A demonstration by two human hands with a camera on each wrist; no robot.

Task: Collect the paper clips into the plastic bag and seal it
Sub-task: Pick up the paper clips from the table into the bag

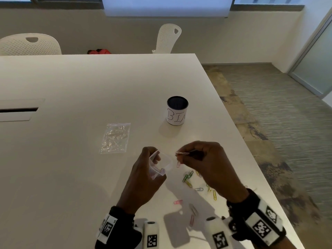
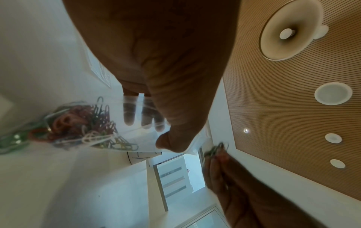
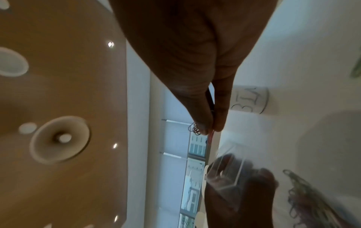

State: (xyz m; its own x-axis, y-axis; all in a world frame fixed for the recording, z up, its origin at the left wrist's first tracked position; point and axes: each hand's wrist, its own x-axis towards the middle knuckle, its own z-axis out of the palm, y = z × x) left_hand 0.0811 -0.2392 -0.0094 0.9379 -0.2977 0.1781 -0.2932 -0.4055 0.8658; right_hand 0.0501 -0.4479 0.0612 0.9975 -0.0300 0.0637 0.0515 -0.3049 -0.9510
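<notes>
My left hand [image 1: 156, 166] holds a small clear plastic bag [image 1: 166, 161] above the table with its mouth held open. The left wrist view shows the thumb [image 2: 175, 138] on the bag's rim, fingers behind the film, and several coloured paper clips in the bag [image 2: 78, 123]. My right hand [image 1: 186, 157] pinches a few paper clips [image 1: 182, 153] between thumb and fingertips, just right of the bag's mouth. The same pinched clips [image 3: 195, 128] appear in the right wrist view above the bag [image 3: 224, 174]. More loose clips [image 1: 188, 178] lie scattered on the table under my right hand.
A second clear plastic bag [image 1: 115, 137] lies flat on the white table [image 1: 71, 83], left of a cup marked BIN [image 1: 177, 110]. The table's right edge runs close to my right wrist. Two white chairs [image 1: 168, 38] stand beyond the far edge.
</notes>
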